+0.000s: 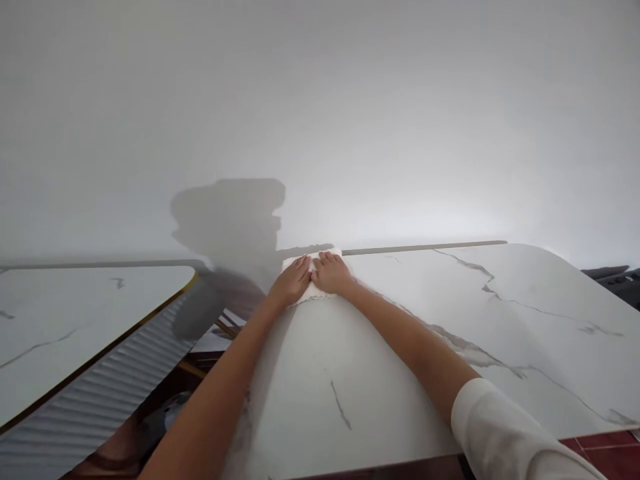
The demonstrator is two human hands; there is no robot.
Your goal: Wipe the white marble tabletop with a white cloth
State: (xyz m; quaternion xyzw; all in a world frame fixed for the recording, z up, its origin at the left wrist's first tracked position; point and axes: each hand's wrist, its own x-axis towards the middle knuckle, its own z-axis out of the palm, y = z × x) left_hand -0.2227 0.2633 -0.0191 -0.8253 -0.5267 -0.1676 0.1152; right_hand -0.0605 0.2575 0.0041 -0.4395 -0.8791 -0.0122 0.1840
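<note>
A small white folded cloth (314, 292) lies at the far edge of a white marble table (410, 347), close to the wall. My left hand (292, 280) lies flat on the cloth's left part, fingers stretched out. My right hand (331, 273) presses flat on its right part, fingers together and extended. The two hands touch side by side and cover most of the cloth. Both arms reach far forward across the table.
A second marble-topped table (75, 320) with a gold rim and ribbed side stands at the left, with a gap between the two. A plain white wall (320, 120) rises behind. Dark objects (617, 280) sit at the far right. Red floor tiles (610, 447) show at bottom right.
</note>
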